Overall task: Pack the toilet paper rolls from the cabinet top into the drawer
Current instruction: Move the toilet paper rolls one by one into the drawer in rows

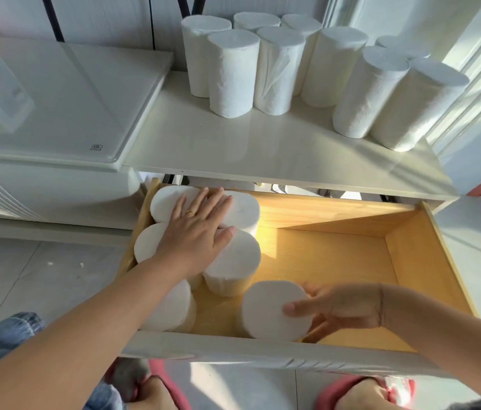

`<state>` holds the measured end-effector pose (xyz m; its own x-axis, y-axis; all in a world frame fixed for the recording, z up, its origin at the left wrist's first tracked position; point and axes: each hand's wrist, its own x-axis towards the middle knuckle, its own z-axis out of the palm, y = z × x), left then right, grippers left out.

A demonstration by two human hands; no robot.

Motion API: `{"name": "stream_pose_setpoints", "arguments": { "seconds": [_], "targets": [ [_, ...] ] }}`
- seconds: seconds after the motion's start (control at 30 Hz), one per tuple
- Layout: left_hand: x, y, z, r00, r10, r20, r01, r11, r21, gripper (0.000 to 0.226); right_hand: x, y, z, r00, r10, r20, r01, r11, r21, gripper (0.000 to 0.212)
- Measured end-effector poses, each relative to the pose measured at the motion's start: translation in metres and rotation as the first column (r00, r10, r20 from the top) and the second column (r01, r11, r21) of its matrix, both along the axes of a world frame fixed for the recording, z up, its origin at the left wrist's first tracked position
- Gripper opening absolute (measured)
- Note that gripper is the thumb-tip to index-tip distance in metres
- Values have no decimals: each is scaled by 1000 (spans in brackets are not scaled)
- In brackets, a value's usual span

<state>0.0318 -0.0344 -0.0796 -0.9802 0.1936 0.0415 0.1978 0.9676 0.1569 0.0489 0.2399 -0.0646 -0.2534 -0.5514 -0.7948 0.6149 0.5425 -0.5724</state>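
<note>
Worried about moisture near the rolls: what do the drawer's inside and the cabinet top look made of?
Drawer inside: likely wood or wood-look laminate, matte, pale yellow with fine straight grain. Cabinet top: glossy white board, since it reflects light; lacquer or laminate, cannot tell.

Drawer (pixel 428 250) open, centre of view to 5 o'clock. Your left hand (pixel 196 232) lies flat, fingers straight, on the tops of the packed rolls (pixel 236 261), which stand upright along the drawer's 9 o'clock side. There is a ring (pixel 190 213) on one finger. Your right hand (pixel 342 309), at 5 o'clock, grips a single roll (pixel 271 306), thumb on its top face, close to the drawer's front wall. At 12 o'clock: standing rolls (pixel 232 75) clustered on the cabinet top (pixel 233 149). At 6 o'clock: pink slippers (pixel 399 386).
</note>
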Motion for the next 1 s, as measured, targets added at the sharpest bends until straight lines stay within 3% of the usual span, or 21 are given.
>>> {"name": "stream_pose_setpoints", "arguments": {
  "seconds": [0.4,0.47,0.53,0.6,0.63,0.7,0.73,0.77,0.8,0.87,1.0],
  "targets": [
    [0,4,-2,1000,8,-18,-8,1000,16,61,15,-81,7,987,-159,-2,159,986,45,54],
    [0,10,-2,1000,7,-21,-6,1000,23,60,12,-76,11,995,-54,-88,64,992,112,58],
    [0,18,-1,1000,-23,-13,23,999,30,62,-1,-67,22,960,4,-280,49,982,182,56],
    [0,27,0,997,-71,-7,71,997,28,66,-26,-49,40,853,-150,-500,230,968,103,37],
    [-1,32,0,996,-92,-7,92,995,22,68,-42,-36,50,742,-294,-602,373,928,6,27],
    [-2,38,0,994,-111,2,111,994,12,70,-80,-2,68,366,-487,-793,650,744,-157,23],
    [-3,40,0,994,-107,7,107,994,14,72,-100,18,75,162,-483,-861,749,628,-212,29],
    [-4,42,0,995,-99,10,99,995,12,74,-119,38,78,6,-455,-890,819,514,-257,39],
    [-4,43,-1,996,-92,8,92,996,2,75,-136,56,80,-84,-444,-892,859,422,-291,52],
    [-6,45,-1,996,-88,0,88,996,-29,75,-167,84,80,-126,-435,-892,886,355,-298,71],
    [-10,49,1,996,-91,9,91,995,-38,79,-211,108,71,-102,-442,-891,860,412,-303,98]
  ]
}}
